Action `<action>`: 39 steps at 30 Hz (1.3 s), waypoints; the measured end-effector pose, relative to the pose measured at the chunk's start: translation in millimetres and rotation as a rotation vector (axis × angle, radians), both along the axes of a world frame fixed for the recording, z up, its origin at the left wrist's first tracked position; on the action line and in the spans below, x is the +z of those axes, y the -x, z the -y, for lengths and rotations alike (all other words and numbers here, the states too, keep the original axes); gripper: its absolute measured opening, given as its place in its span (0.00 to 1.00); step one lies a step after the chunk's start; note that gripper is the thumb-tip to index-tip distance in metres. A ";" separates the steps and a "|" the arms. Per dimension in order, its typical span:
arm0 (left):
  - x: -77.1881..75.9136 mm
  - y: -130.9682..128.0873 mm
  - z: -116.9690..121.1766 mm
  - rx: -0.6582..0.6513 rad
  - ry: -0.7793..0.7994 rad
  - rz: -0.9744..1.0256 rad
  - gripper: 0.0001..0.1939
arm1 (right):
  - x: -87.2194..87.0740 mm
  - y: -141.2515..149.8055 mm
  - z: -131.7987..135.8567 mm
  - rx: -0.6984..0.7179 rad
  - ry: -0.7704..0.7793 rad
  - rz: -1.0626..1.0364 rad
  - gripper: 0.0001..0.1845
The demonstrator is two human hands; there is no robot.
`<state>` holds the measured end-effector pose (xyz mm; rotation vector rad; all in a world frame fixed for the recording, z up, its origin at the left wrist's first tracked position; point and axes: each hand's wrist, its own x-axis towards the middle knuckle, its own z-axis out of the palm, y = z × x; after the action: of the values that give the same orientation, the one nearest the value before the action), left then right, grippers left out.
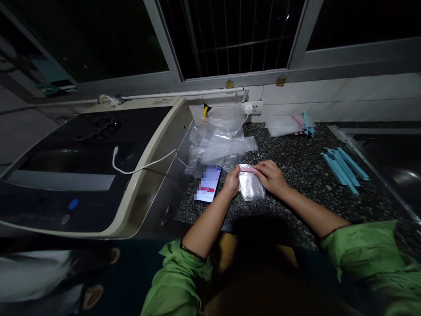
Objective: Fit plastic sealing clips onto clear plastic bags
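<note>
A small clear plastic bag point(251, 188) with a pink strip along its top edge lies on the dark speckled countertop point(296, 175). My left hand point(232, 180) pinches the bag's top left corner. My right hand point(270, 175) grips the pink strip at the top right. Both hands rest on the counter with the bag stretched between them. A lit phone point(208, 183) lies just left of my left hand.
A heap of clear bags point(219, 140) sits behind the phone. Blue strips point(344, 163) lie at the right, beside a sink point(391, 166). More bags and strips point(291, 124) rest by the wall. A washing machine point(85, 162) with a white cable point(141, 166) stands left.
</note>
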<state>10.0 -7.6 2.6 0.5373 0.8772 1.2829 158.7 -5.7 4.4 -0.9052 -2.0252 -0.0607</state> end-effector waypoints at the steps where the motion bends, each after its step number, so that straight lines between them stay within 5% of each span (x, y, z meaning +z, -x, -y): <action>1: 0.6 -0.1 0.3 -0.001 0.002 0.006 0.16 | 0.3 0.0 0.0 0.001 -0.010 0.000 0.09; 39: -4.3 -0.3 -3.5 0.013 -0.028 0.078 0.17 | 6.8 3.9 2.5 0.014 0.084 -0.262 0.07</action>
<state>10.3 -4.1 -1.7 0.5008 0.8004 1.3207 154.9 -8.2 11.2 -0.9011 -1.8000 0.1451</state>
